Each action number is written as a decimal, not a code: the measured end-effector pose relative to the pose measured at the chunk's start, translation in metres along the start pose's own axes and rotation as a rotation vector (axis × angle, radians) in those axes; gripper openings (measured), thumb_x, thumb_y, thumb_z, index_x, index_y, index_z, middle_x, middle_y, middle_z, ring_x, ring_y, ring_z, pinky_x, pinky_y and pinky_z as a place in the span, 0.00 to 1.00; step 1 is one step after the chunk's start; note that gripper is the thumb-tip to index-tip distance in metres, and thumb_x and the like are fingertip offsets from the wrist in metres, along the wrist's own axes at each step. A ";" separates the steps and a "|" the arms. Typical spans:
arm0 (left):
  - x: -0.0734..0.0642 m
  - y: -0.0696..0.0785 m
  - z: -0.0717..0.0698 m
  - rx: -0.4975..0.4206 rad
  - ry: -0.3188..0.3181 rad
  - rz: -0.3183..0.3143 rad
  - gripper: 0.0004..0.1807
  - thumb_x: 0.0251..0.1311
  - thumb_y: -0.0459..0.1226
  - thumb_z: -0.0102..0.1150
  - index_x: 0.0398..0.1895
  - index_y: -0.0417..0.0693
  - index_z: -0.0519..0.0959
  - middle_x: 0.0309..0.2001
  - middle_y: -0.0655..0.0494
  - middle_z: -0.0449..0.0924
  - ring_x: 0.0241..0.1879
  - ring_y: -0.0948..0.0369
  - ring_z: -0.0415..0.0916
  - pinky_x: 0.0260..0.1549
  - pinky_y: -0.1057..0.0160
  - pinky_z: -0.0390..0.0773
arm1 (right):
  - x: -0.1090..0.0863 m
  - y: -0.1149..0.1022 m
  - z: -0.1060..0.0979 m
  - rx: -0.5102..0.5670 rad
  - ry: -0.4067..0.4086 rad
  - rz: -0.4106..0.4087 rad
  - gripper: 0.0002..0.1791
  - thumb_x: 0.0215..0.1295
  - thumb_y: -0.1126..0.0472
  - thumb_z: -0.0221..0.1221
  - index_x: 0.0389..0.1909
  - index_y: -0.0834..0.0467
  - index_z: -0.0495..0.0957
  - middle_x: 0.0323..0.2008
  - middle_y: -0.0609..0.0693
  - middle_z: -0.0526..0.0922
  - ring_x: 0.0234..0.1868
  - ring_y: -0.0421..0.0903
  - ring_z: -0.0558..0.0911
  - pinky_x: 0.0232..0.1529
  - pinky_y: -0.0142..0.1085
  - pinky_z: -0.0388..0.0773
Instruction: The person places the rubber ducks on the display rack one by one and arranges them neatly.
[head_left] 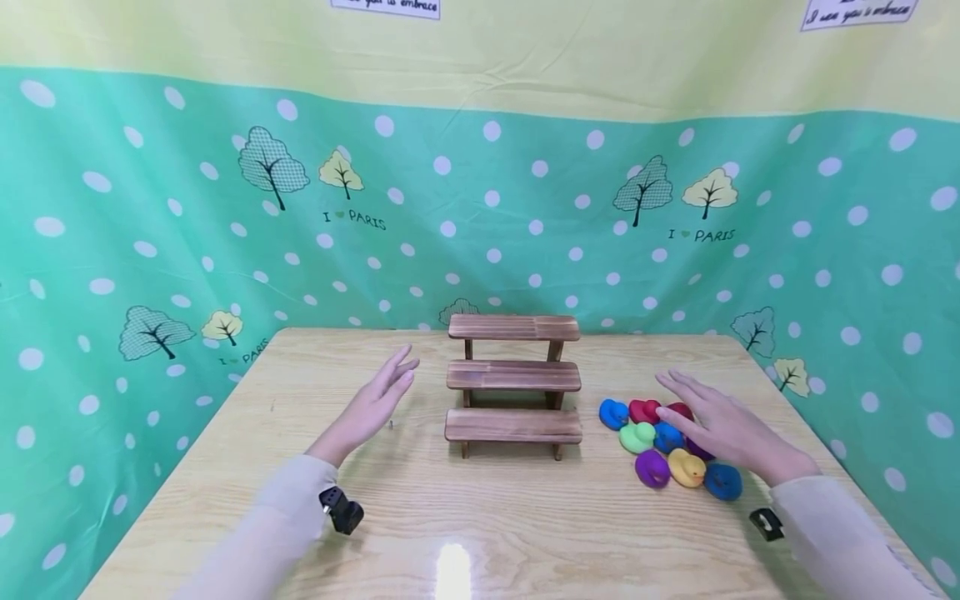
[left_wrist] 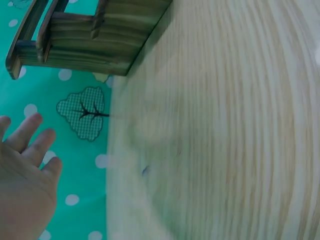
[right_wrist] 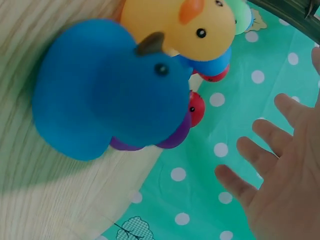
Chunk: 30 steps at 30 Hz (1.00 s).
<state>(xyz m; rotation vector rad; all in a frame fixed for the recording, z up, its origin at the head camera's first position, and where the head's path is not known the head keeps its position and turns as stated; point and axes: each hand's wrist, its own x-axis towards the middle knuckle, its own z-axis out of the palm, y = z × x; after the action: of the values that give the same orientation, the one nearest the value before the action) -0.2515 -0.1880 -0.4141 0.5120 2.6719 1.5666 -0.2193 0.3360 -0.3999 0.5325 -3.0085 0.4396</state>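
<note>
My left hand (head_left: pixel 372 408) hovers over the table to the left of a brown wooden three-step rack (head_left: pixel 513 377), its fingers extended and holding nothing. On the other side, my right hand (head_left: pixel 723 423) is held above a cluster of rubber ducks, palm facing inward and fingers straight. The cluster includes a green duck (head_left: pixel 637 437), a purple duck (head_left: pixel 652 468), a yellow duck (head_left: pixel 686 468), red ones and several blue ones. Part of the cluster is hidden behind the right hand. Close to the right wrist camera looms a blue duck (right_wrist: pixel 110 90), apart from the fingers.
The light wooden table (head_left: pixel 450 517) ends at a green polka-dot curtain (head_left: pixel 495 217) that hangs behind and along both sides. A black wrist device (head_left: pixel 342 510) sits on the left sleeve, another (head_left: pixel 767 524) on the right.
</note>
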 end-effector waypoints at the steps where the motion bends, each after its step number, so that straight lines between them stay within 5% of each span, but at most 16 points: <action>1: 0.001 0.001 0.002 -0.021 -0.003 0.003 0.33 0.78 0.51 0.41 0.81 0.60 0.47 0.73 0.46 0.63 0.69 0.44 0.63 0.70 0.38 0.58 | 0.000 -0.001 0.000 0.015 0.001 0.000 0.41 0.73 0.40 0.54 0.77 0.58 0.58 0.74 0.67 0.57 0.71 0.72 0.58 0.63 0.75 0.56; 17: 0.017 0.000 0.030 -0.249 -0.033 -0.006 0.33 0.73 0.46 0.55 0.77 0.55 0.58 0.68 0.43 0.69 0.66 0.47 0.69 0.67 0.47 0.68 | 0.006 -0.008 0.000 0.085 0.014 -0.023 0.41 0.72 0.42 0.57 0.75 0.62 0.59 0.70 0.67 0.64 0.69 0.68 0.62 0.63 0.69 0.64; 30: 0.023 0.002 0.056 -0.316 0.011 0.014 0.30 0.75 0.41 0.52 0.77 0.48 0.60 0.69 0.38 0.64 0.65 0.44 0.68 0.67 0.49 0.68 | 0.017 -0.021 0.009 0.111 0.008 -0.048 0.39 0.68 0.49 0.64 0.72 0.63 0.64 0.63 0.65 0.73 0.59 0.64 0.76 0.55 0.60 0.79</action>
<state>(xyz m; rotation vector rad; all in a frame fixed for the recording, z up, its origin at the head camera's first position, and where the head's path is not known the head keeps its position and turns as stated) -0.2637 -0.1334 -0.4371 0.5092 2.3615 1.9489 -0.2279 0.3091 -0.4010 0.6081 -2.9698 0.6066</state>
